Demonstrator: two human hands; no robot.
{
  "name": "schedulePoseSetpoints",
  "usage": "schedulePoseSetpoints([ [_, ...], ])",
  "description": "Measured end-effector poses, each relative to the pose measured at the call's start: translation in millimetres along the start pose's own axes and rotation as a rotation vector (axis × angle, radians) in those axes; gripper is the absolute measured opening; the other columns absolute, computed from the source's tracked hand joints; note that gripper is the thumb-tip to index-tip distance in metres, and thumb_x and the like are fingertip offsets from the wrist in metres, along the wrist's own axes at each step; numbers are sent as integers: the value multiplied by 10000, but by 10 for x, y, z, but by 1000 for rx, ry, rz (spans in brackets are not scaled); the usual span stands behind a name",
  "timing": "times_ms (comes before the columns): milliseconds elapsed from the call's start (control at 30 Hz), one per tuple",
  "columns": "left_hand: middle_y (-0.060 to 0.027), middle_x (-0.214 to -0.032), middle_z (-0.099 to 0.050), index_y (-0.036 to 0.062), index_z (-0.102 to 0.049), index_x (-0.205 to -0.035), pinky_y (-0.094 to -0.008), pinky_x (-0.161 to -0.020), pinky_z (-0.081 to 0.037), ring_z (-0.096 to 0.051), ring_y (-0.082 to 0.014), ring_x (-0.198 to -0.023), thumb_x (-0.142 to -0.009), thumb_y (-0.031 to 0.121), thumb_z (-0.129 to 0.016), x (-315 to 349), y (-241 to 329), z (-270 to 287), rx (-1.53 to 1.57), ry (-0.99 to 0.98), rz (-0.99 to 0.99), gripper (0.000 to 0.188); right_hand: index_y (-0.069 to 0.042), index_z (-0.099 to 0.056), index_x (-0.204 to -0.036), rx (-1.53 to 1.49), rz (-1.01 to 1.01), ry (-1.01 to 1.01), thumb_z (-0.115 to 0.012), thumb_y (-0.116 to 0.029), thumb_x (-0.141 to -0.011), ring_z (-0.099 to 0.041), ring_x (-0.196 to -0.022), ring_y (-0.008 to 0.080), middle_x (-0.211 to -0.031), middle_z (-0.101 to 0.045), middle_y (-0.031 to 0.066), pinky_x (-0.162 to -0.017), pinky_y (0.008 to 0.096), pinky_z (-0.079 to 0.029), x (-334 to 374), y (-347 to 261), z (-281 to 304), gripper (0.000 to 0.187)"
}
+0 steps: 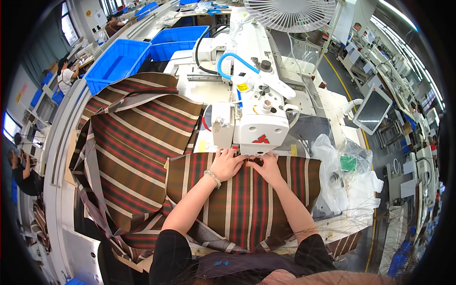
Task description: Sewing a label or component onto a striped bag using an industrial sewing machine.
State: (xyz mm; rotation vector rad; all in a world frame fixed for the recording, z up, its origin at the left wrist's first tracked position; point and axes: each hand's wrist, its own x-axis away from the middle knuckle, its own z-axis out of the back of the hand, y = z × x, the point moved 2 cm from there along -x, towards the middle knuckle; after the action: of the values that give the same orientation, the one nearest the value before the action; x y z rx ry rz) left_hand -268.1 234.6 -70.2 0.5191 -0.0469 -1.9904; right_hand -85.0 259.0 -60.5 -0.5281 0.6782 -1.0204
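A striped fabric panel (240, 213) in brown, red, green and cream lies flat before me, its far edge under the head of a white sewing machine (263, 124). My left hand (227, 165), with a beaded bracelet at the wrist, rests on this edge with its fingers spread. Close beside it, my right hand (267, 169) bends its thumb and fingers around a tiny spot just below the machine head. What they pinch there is too small to make out. The needle is hidden behind the machine head and my fingers.
More striped fabric (137, 147) is heaped on the left. Blue bins (116, 64) stand behind it. Clear plastic bags (349, 178) lie at the right, below a tablet-like screen (373, 109). A fan (292, 14) hangs over the back. Other people sit at far-left workstations.
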Motion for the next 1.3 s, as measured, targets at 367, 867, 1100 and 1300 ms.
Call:
schedulePoseSetpoints([
  [367, -73, -1106, -537, 295, -614, -1149, -409, -915, -334, -513, -252, -971, -862, 262, -548, -15, 43, 71, -1, -67, 67, 296, -108, -686, -869, -20, 63, -39, -697, -224, -776, -545, -864, 170, -888, -586, 14, -840, 351, -273, 26, 1, 87, 149],
  [867, -113, -1033, -532, 324, -564, -1210, -431, -913, -327, -500, -276, -982, -885, 240, -521, -35, 60, 81, -22, -101, 20, 338, -124, -706, -874, -1, 121, 44, -689, -220, -783, -542, -852, 153, -846, -573, 2, -816, 359, -282, 66, 87, 37, 133],
  [1100, -110, -1014, -537, 313, -584, -1188, -417, -904, -330, -504, -276, -967, -862, 227, -546, -13, 63, -19, -45, 12, 9, 339, -122, -705, -862, 72, 180, 92, -702, -206, -765, -552, -838, 161, -848, -583, 0, -804, 356, -291, 56, -56, 62, 128],
  [1300, -109, -1038, -538, 266, -606, -1170, -418, -911, -321, -491, -280, -991, -855, 219, -556, -10, 109, 20, -42, 68, 12, 322, -102, -709, -838, 26, 133, 107, -718, -173, -744, -551, -749, 162, -780, -582, 0, -802, 351, -288, 65, -10, 47, 118],
])
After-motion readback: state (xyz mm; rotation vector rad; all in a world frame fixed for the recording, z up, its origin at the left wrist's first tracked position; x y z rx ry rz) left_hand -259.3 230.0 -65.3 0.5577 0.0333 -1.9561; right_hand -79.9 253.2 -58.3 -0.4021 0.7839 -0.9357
